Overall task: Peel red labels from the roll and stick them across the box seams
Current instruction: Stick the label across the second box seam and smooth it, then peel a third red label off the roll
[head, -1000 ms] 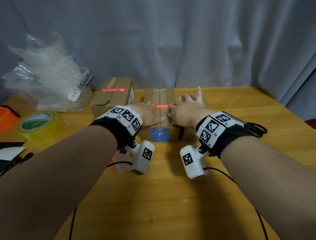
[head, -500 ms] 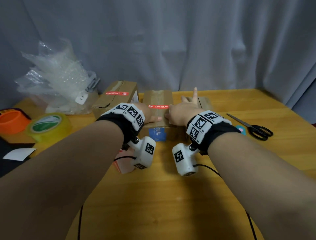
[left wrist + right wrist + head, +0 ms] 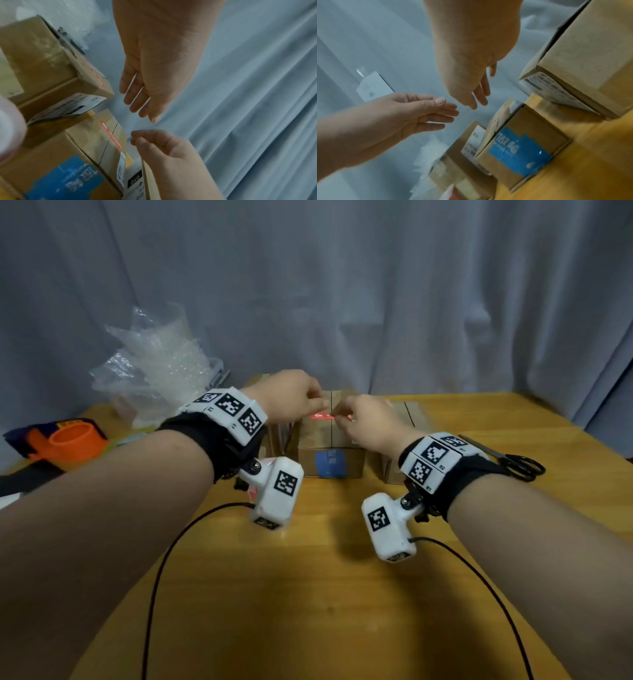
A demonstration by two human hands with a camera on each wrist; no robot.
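Far left on the tabletop (image 3: 308,594), I see an orange ring-shaped object (image 3: 73,441), and behind it a heap of clear bubble wrap (image 3: 161,361) against the grey curtain (image 3: 342,285).

Next comes the left box (image 3: 42,56), largely hidden in the head view by my left hand (image 3: 291,397). That hand hovers above the boxes with its fingers loosely extended and empty; the wrist views show it touching nothing.

At centre stands the middle box (image 3: 330,450), a blue sticker (image 3: 330,462) on its near face. A red label (image 3: 329,416) lies flat across its top seam (image 3: 109,139), running from one flap to the other.

My right hand (image 3: 363,419) sits just right of the label, above the box top. In the left wrist view its thumb and forefinger are drawn together, though I cannot tell whether anything is pinched between them.

Further right is the right box (image 3: 404,419), close beside the middle one. Black-handled scissors (image 3: 513,460) lie on the tabletop at far right.
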